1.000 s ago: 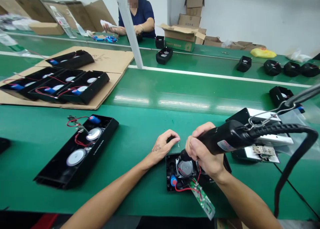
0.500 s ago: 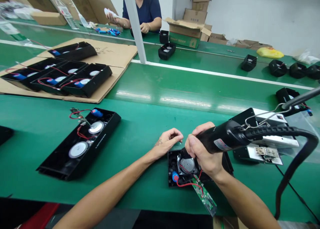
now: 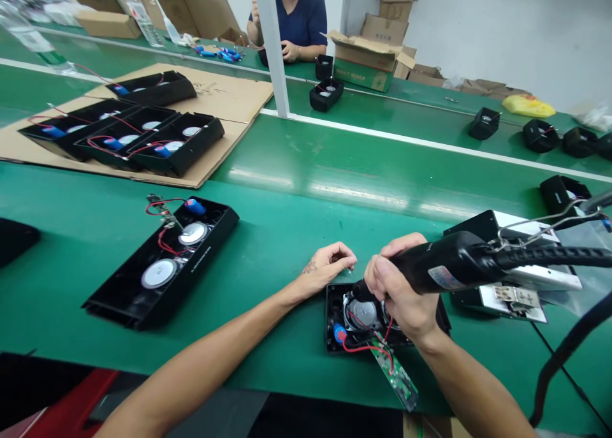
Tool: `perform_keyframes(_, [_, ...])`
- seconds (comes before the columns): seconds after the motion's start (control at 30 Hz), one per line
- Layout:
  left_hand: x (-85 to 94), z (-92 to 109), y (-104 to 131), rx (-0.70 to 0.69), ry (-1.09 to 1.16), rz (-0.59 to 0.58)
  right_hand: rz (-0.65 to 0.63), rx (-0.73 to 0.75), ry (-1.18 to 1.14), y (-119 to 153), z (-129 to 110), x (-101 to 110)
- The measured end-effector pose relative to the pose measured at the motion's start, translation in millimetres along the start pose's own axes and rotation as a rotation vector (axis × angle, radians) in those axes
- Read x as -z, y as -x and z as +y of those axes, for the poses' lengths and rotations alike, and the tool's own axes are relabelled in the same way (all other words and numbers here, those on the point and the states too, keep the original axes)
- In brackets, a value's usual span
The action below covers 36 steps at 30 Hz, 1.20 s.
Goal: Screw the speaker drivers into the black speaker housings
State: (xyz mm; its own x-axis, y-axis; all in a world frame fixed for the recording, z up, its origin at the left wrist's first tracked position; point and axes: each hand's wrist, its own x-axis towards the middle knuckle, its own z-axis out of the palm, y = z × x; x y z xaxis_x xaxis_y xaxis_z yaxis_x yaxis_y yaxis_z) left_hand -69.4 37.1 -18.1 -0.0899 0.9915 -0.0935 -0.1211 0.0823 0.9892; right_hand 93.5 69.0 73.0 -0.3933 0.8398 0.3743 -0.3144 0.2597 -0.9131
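My right hand (image 3: 404,288) is wrapped round a black electric screwdriver (image 3: 442,262), tilted so that its nose points down to the left. The nose meets the upper edge of a round speaker (image 3: 363,313) inside an open black housing (image 3: 333,343). A blue battery cell (image 3: 340,333) with red wires sits in the housing's left end, and a green circuit board (image 3: 396,374) hangs over its front edge. My left hand (image 3: 327,267) rests just behind the housing's left corner, thumb and fingers curled together; what they pinch, if anything, is too small to tell.
Left of me lies another open speaker housing (image 3: 162,266). Several more housings rest on a cardboard sheet (image 3: 239,113). A metal-fronted machine (image 3: 521,298) stands at the right, below the screwdriver's cable (image 3: 559,361). Across the bench sits a co-worker (image 3: 301,20) behind a white post (image 3: 272,49).
The whole view has shifted, so the bench things appear farther right. My hands keep their places at the housing. The co-worker's raised hand has moved up, partly behind the post.
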Motion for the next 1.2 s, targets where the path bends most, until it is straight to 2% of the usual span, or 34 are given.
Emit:
perform_keyframes(0.3, [1.6,-4.0,-0.3,0.002,-0.013,-0.010,0.013,0.008,0.010,-0.2,2.2,-3.0])
perform_keyframes(0.5, [1.5,-7.3,-1.8,-0.009,-0.010,-0.011,-0.041,-0.042,-0.078,1.7,1.8,-0.5])
perform_keyframes(0.8, [0.9,-3.9,0.1,0.002,0.009,-0.011,-0.003,0.030,0.052,1.3,2.6,-0.7])
perform_keyframes(1.0, [0.2,-3.5,-0.8,0.007,0.030,0.001,-0.056,0.015,0.016,0.9,1.3,0.1])
perform_keyframes(1.2, [-2.1,-1.6,2.9,0.041,0.083,0.008,-0.028,-0.003,0.035,1.8,0.8,-3.5])
